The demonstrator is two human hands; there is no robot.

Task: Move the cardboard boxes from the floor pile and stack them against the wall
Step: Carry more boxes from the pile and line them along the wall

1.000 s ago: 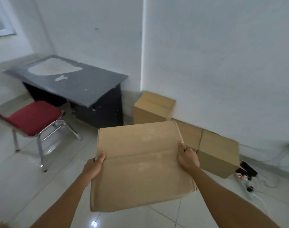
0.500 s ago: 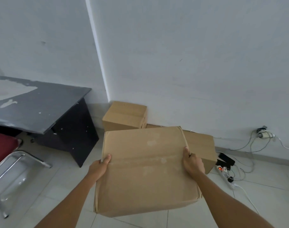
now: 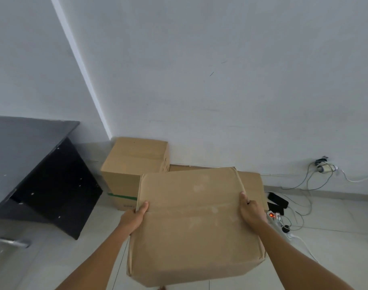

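Note:
I carry a large closed cardboard box [image 3: 191, 225] in front of me, above the floor. My left hand [image 3: 134, 217] grips its left side with the thumb on top. My right hand [image 3: 249, 212] grips its right side the same way. By the white wall [image 3: 220, 91] in the corner stands a taller cardboard box [image 3: 135, 162] with a green stripe. A lower cardboard box [image 3: 252, 183] lies to its right along the wall, mostly hidden behind the carried box.
A dark grey desk [image 3: 26, 147] with a black side panel fills the left. A power strip [image 3: 279, 221] with a red light, a black device [image 3: 277, 200] and several cables [image 3: 308, 185] lie on the tiled floor at the right, below a wall socket [image 3: 323, 167].
The view has swung right and drawn closer to the corner; the red chair has left the frame. The boxes by the wall look nearer. Both hands keep the same hold on the box.

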